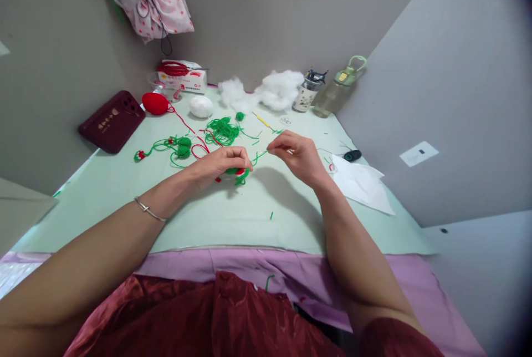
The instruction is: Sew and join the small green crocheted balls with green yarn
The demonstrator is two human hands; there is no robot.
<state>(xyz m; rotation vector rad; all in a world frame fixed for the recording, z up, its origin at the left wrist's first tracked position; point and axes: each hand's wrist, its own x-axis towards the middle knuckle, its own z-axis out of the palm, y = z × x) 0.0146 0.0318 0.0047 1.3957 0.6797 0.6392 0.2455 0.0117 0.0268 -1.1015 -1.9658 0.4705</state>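
Just above the table, my left hand (226,163) is closed around a small green, red and white crochet piece (241,178); the fingers hide much of it. A strand of green yarn (260,156) runs from the piece to my right hand (297,154). There, thumb and fingertips pinch its end; whether they also hold a needle is too small to tell. Beyond the left hand lies a loose heap of green yarn (223,132). Left of it are green crochet pieces (183,147) joined to a trailing strand. A yellow-handled crochet hook (263,121) rests farther back.
At the back stand a red yarn ball (155,103), a white ball (201,106), white stuffing (279,91), a pen cup (306,95) and a bottle (334,93). A dark red phone (112,122) is at the left, white paper (361,182) at the right. Walls close in behind and right.
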